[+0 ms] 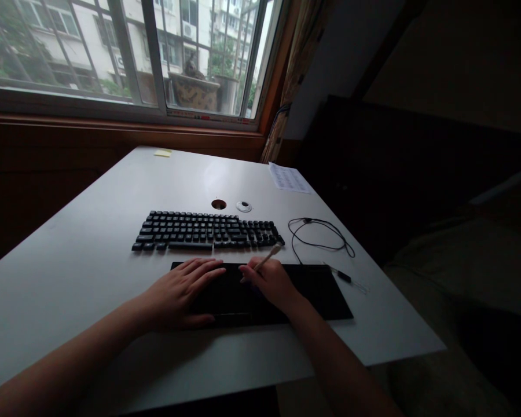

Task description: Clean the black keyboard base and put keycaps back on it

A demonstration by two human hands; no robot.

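A slender pale tool [272,252] is grasped in the right hand [271,281], pinched between thumb and fingers. The tool is tilted, with its wider end pointed up and to the right and its narrow end directed down at a flat black panel [319,292]. Whether contact is made by the narrow end cannot be told. The left hand [186,289] is laid over the left part of the panel, with nothing grasped, fingers extended and thumb near the front edge.

The panel is positioned on a white desk [82,237], near its front edge. A black cable [307,220] is led from the panel's back edge and looped on the desk. Black keycaps [191,229] are arranged in keyboard rows just behind the panel. A black-handled wire tool [344,277] is placed at the panel's right end. Farther back, a round white cover [244,207] is located beside a desk hole [218,204]. A printed sheet [290,178] is laid at the far right corner.
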